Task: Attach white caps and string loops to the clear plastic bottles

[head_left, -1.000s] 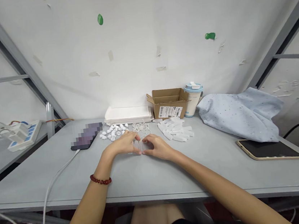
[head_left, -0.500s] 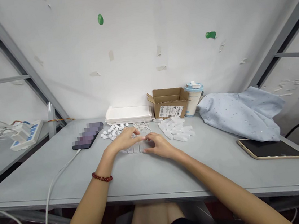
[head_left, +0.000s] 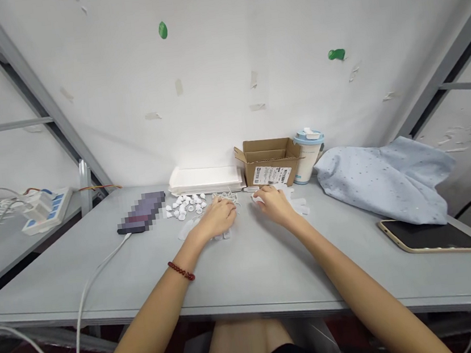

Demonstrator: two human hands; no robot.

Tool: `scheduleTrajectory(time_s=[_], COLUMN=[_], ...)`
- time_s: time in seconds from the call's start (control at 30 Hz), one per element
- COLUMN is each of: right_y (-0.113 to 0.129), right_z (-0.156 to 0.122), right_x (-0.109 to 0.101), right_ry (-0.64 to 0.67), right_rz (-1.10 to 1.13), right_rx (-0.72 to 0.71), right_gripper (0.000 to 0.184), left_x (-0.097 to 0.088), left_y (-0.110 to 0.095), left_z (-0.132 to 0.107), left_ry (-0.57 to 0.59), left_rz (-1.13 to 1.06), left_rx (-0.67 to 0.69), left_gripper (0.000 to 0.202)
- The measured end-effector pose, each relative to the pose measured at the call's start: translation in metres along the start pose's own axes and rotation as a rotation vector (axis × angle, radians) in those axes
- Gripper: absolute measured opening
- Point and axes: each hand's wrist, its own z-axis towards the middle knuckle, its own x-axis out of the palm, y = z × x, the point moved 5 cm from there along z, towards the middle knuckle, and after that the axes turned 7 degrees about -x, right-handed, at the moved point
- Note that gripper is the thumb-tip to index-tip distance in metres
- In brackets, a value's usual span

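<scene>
My left hand [head_left: 219,217] is bent down over a row of clear plastic tubes [head_left: 226,235]. Its fingers are curled close together at the edge of a small heap of thin white plastic pieces [head_left: 231,196]; whatever they hold is hidden. My right hand [head_left: 274,203] reaches over a pile of translucent plastic tubes [head_left: 301,205], fingers bent and a little apart, fingertips at the pile's left side. Part of the pile is covered by this hand. Small white caps [head_left: 185,205] lie scattered left of the thin pieces.
Behind stand a stack of white trays [head_left: 205,179], an open cardboard box [head_left: 271,169] and a lidded cup [head_left: 307,159]. Blue cloth [head_left: 382,178] lies on the right, partly over a phone [head_left: 431,234]. Another phone [head_left: 141,214] with a white cable [head_left: 97,273] lies left.
My hands, close together over the row of tubes before, have moved apart. The left has shifted slightly right toward the thin white pieces; the right has gone right and away to the tube pile.
</scene>
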Motion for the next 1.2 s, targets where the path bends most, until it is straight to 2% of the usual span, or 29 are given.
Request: scheduleTrajectory(time_s=[0.13,0.37,0.73,1.0,1.2], right_y=[0.0,-0.002,0.009,0.005,0.008], right_z=[0.0,0.001,0.0,0.001,0.0], right_x=[0.006,0.01,0.015,0.011,0.004], right_ry=[0.059,0.058,0.108,0.009,-0.037], right_rz=[-0.07,-0.109,-0.146,-0.05,0.029], right_rx=[-0.012,0.006,-0.04,-0.012,0.001], right_gripper=[0.03,0.03,0.034,0.032,0.029], left_x=[0.004,0.001,0.008,0.007,0.0], left_y=[-0.003,-0.004,0.0,0.005,0.007], left_z=[0.0,0.004,0.014,0.017,0.018], left_ry=[0.049,-0.047,-0.017,0.003,-0.06], left_rz=[0.017,0.02,0.055,0.086,0.047], left_rx=[0.004,-0.039,-0.124,-0.121,-0.133], left_gripper=[0.044,0.041,0.041,0.039,0.036])
